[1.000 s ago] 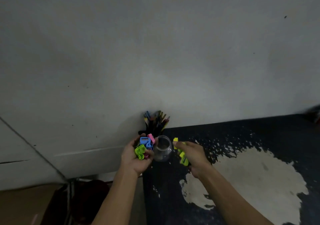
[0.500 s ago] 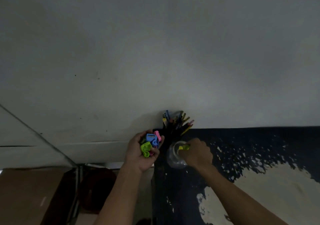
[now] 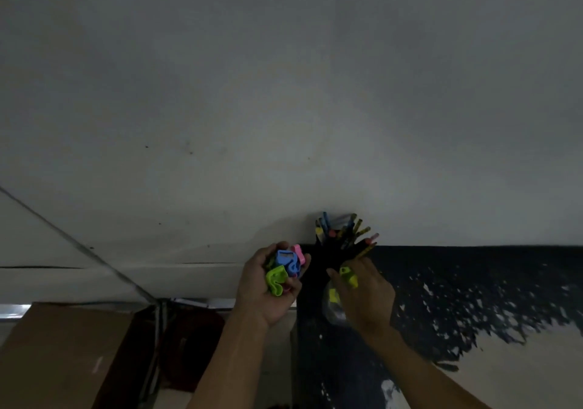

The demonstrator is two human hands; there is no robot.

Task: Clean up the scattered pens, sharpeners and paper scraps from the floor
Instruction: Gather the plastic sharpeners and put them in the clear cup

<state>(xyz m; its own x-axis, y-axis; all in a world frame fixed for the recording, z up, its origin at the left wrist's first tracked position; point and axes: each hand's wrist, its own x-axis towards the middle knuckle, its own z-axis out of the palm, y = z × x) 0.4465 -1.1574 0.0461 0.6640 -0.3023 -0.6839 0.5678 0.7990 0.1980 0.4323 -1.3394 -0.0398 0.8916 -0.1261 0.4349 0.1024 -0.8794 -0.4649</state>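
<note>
Cupping a small heap of plastic pencil sharpeners, the left hand (image 3: 266, 285) is curled palm-up around them: a blue sharpener (image 3: 285, 258) on top, a pink sharpener (image 3: 298, 252) at the fingertips, and a lime-green sharpener (image 3: 277, 279) nearest the thumb, all touching one another. Just to the right, the right hand (image 3: 362, 295) reaches over a small clear glass jar (image 3: 332, 309) that stands on the dark, worn tabletop (image 3: 441, 269), whose paint has flaked away to a pale patch on the right. Between that hand's fingers sits a yellow-green sharpener (image 3: 348, 276), pinched above the jar's mouth, and a second yellow-green piece (image 3: 332, 295) shows through the glass inside the jar; its exact shape is too blurred to tell. Behind both hands, against the plain grey-white wall (image 3: 284, 93), a black pen holder (image 3: 328, 251) stands upright, packed with coloured pens and pencils (image 3: 344, 228) that fan outward at their tops. Lower left, below the table's edge, lies a brown cardboard box (image 3: 63, 355), with a dark reddish object beside it that the dim light leaves unclear.
</note>
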